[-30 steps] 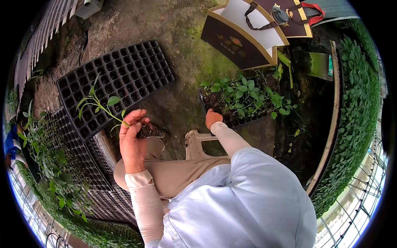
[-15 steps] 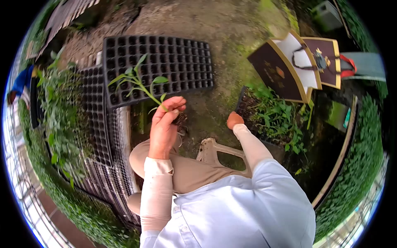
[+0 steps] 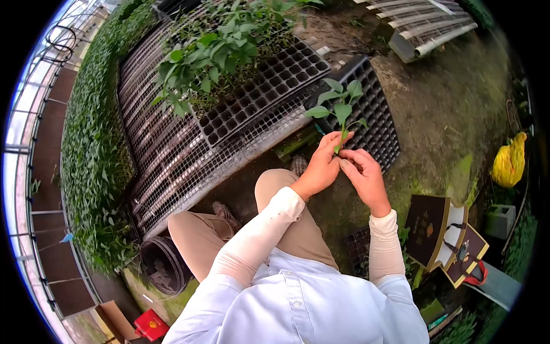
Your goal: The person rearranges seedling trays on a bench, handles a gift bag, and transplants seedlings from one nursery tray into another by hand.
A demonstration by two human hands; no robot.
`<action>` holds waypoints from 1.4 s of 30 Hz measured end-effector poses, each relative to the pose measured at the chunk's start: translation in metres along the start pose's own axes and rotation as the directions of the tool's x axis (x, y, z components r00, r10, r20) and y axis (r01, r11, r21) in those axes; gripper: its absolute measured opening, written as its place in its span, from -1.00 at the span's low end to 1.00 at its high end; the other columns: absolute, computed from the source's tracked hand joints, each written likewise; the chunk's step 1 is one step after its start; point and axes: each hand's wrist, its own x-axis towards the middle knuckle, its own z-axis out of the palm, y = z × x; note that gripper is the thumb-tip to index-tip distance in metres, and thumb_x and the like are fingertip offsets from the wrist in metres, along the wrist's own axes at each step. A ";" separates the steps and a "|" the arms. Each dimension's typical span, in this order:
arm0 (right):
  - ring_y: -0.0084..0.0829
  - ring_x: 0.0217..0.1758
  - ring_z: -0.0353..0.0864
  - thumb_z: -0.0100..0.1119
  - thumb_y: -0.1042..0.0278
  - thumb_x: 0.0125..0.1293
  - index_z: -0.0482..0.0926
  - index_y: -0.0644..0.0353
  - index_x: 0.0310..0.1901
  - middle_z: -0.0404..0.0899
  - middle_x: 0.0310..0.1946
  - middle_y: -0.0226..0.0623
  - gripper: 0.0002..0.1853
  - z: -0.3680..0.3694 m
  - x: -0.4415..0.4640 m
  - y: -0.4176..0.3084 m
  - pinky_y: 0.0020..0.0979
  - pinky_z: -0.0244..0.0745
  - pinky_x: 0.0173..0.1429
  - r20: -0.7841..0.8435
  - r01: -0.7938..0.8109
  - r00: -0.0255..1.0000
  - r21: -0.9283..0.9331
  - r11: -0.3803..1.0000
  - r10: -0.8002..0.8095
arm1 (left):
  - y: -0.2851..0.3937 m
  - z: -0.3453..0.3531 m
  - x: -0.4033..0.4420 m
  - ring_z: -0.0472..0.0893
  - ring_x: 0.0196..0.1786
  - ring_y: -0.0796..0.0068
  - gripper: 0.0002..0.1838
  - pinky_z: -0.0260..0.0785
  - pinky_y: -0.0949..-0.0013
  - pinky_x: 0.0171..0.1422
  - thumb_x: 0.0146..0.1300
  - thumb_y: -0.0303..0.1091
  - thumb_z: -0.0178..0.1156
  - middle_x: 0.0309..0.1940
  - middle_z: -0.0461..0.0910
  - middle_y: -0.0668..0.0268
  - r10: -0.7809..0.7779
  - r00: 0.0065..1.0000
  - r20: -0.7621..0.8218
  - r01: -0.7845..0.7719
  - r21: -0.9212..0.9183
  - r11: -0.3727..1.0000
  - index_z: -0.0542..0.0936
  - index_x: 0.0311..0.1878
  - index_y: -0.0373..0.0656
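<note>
A green leafy seedling [image 3: 342, 112] stands upright out of my left hand [image 3: 322, 167], which is closed around its stem. My right hand [image 3: 366, 176] meets the left one at the seedling's lower end, thumb and fingers pinched there. The roots are hidden between the fingers. Just beyond the hands lies a black cell tray [image 3: 379, 114], tilted and partly covered by the leaves. A second black cell tray [image 3: 264, 94] rests on the mesh bench to the left, with tall seedlings [image 3: 220, 51] growing over its far side.
A slatted mesh bench [image 3: 172, 198] runs along the left. A dark round bucket [image 3: 166, 265] stands by my knee. At right are brown paper bags [image 3: 427, 229], a small dark tray [image 3: 358, 243] beside my sleeve, and a yellow bag [image 3: 509, 160]. A red box [image 3: 152, 325] lies lower left.
My right hand has left the seedling tray at right and come up to the seedling in my left hand. The view has turned left, showing more of the bench and the bucket.
</note>
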 end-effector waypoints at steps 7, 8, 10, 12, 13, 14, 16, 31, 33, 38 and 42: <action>-0.60 -0.28 0.47 0.23 0.35 0.40 0.63 0.34 0.00 0.54 -0.26 -0.38 -0.74 0.095 0.086 -0.027 -0.50 0.37 -0.19 0.223 0.095 0.969 0.057 0.994 -0.106 | 0.017 -0.122 -0.016 0.45 0.34 -0.04 -0.49 0.31 0.20 0.43 0.27 -0.69 0.04 0.32 0.35 -0.04 0.180 0.970 -0.162 -0.092 0.442 0.892 0.46 0.32 -0.30; -0.58 -0.28 0.48 0.22 0.34 0.41 0.63 0.35 -0.01 0.57 -0.25 -0.37 -0.75 0.112 0.097 -0.026 -0.48 0.37 -0.19 0.265 0.118 0.954 0.106 0.987 -0.142 | 0.018 -0.139 -0.021 0.45 0.33 -0.07 -0.51 0.32 0.21 0.41 0.27 -0.68 0.05 0.31 0.37 -0.06 0.183 0.969 -0.168 -0.086 0.466 0.881 0.46 0.30 -0.32; -0.57 -0.27 0.51 0.19 0.34 0.42 0.63 0.35 -0.04 0.62 -0.29 -0.35 -0.76 0.144 0.114 -0.021 -0.46 0.40 -0.17 0.393 -0.102 0.919 0.160 0.982 0.031 | 0.011 -0.174 -0.034 0.48 0.30 -0.05 -0.51 0.36 0.23 0.36 0.27 -0.68 0.03 0.28 0.42 -0.05 0.168 0.969 -0.181 -0.063 0.478 0.876 0.46 0.30 -0.31; -0.58 -0.30 0.55 0.17 0.36 0.43 0.65 0.37 -0.09 0.64 -0.32 -0.33 -0.77 0.184 0.124 -0.015 -0.45 0.45 -0.19 0.347 -0.041 0.937 0.192 0.981 -0.028 | -0.004 -0.207 -0.047 0.48 0.32 0.06 -0.40 0.35 0.25 0.37 0.24 -0.66 0.05 0.31 0.40 -0.02 0.042 0.981 -0.188 0.033 0.380 0.924 0.39 0.40 -0.26; -0.59 -0.31 0.57 0.17 0.35 0.43 0.65 0.36 -0.07 0.65 -0.32 -0.33 -0.77 0.200 0.129 -0.015 -0.47 0.47 -0.22 0.345 -0.059 0.938 0.177 0.982 -0.006 | -0.008 -0.220 -0.055 0.47 0.34 0.11 -0.34 0.34 0.25 0.39 0.24 -0.63 0.07 0.34 0.37 0.01 0.010 0.977 -0.214 0.059 0.315 0.947 0.32 0.46 -0.21; -0.60 -0.32 0.59 0.17 0.35 0.44 0.66 0.36 -0.06 0.66 -0.31 -0.33 -0.77 0.211 0.135 -0.012 -0.50 0.49 -0.24 0.342 -0.075 0.940 0.164 0.984 0.015 | -0.012 -0.234 -0.061 0.45 0.35 0.17 -0.28 0.33 0.26 0.40 0.24 -0.59 0.09 0.37 0.33 0.03 -0.024 0.972 -0.235 0.084 0.248 0.965 0.24 0.52 -0.16; -0.61 -0.33 0.61 0.16 0.34 0.45 0.67 0.33 -0.05 0.67 -0.31 -0.34 -0.77 0.227 0.155 -0.005 -0.52 0.51 -0.26 0.275 -0.116 0.960 0.203 0.972 0.057 | -0.023 -0.263 -0.077 0.36 0.41 0.15 -0.22 0.31 0.19 0.42 0.29 -0.51 0.14 0.45 0.23 0.09 -0.203 0.947 -0.248 0.237 0.117 0.964 0.12 0.57 -0.10; 0.03 -0.19 0.68 0.17 0.08 0.39 0.71 0.10 -0.07 0.70 -0.30 -0.05 -0.70 0.224 0.390 0.109 -0.05 0.54 -0.11 -0.174 0.069 0.930 -0.782 0.620 -0.322 | -0.068 -0.373 -0.125 0.52 0.21 0.05 -0.53 0.42 0.19 0.26 0.27 -0.42 0.22 0.20 0.46 0.05 -0.224 0.862 -0.454 0.410 0.366 0.835 0.48 0.25 -0.25; 0.05 -0.16 0.67 0.16 0.06 0.39 0.71 0.07 -0.07 0.70 -0.27 -0.05 -0.70 0.232 0.390 0.097 -0.02 0.55 -0.10 -0.171 -0.005 0.961 -0.793 0.610 -0.216 | -0.067 -0.375 -0.124 0.49 0.30 -0.05 -0.53 0.39 0.16 0.34 0.27 -0.40 0.23 0.26 0.44 0.02 -0.288 0.849 -0.443 0.465 0.369 0.805 0.48 0.26 -0.25; 0.10 -0.10 0.65 0.17 0.02 0.36 0.71 0.06 -0.12 0.69 -0.23 -0.01 -0.69 0.231 0.400 0.114 0.04 0.54 -0.07 -0.079 0.034 0.981 -0.834 0.550 -0.179 | -0.067 -0.381 -0.127 0.49 0.29 -0.05 -0.52 0.37 0.14 0.35 0.28 -0.37 0.22 0.26 0.44 0.01 -0.252 0.871 -0.422 0.432 0.413 0.802 0.48 0.26 -0.27; -0.14 -0.16 0.65 0.17 0.17 0.39 0.56 0.23 0.10 0.68 -0.10 -0.07 -0.63 0.219 0.401 0.135 -0.18 0.54 -0.14 -0.108 0.080 0.973 -0.664 0.743 -0.202 | -0.069 -0.397 -0.139 0.47 0.31 -0.04 -0.51 0.37 0.13 0.36 0.29 -0.32 0.23 0.26 0.43 -0.01 -0.185 0.869 -0.459 0.384 0.390 0.837 0.49 0.26 -0.26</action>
